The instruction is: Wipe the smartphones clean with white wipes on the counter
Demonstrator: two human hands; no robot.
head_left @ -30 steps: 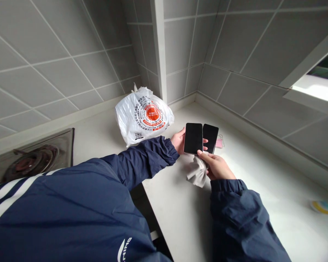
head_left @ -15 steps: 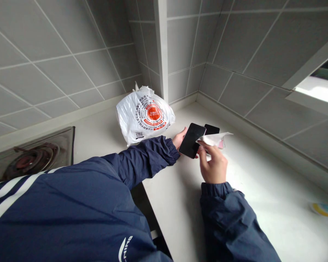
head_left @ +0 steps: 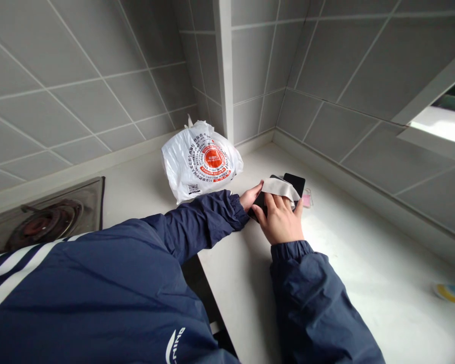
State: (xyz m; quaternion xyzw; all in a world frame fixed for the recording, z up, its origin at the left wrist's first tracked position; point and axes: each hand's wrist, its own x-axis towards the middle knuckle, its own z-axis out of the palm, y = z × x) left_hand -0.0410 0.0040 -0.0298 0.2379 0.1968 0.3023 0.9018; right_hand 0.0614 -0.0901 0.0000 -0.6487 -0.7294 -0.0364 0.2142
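Both hands meet near the far corner of the white bench [head_left: 250, 283]. Left hand [head_left: 250, 196], reaching out of a dark blue sleeve, cups a black phone [head_left: 258, 202] from below and from the side, its thumb lying along the phone's near edge; only a small strip of the dark screen shows between the two hands. Right hand [head_left: 279, 220] lies flat on top of that phone, fingers spread a little, pressing a pale grey cloth [head_left: 279, 187] against the screen. The cloth drapes over the phone's far end and hides most of it.

Just behind, touching or nearly touching the cloth, a second black phone [head_left: 296, 180] lies on the bench with its screen up and dark. A small pink thing [head_left: 307, 198] peeks out just to the right of it; I cannot tell what it is.

To the left of the hands, close to the tiled wall, sits a knotted white plastic bag [head_left: 199, 159] with a round orange print. Further left, a steel gas hob [head_left: 45, 220] is set into the bench. At the far right edge lies a small yellow and blue item [head_left: 453, 292], too blurred to make out.
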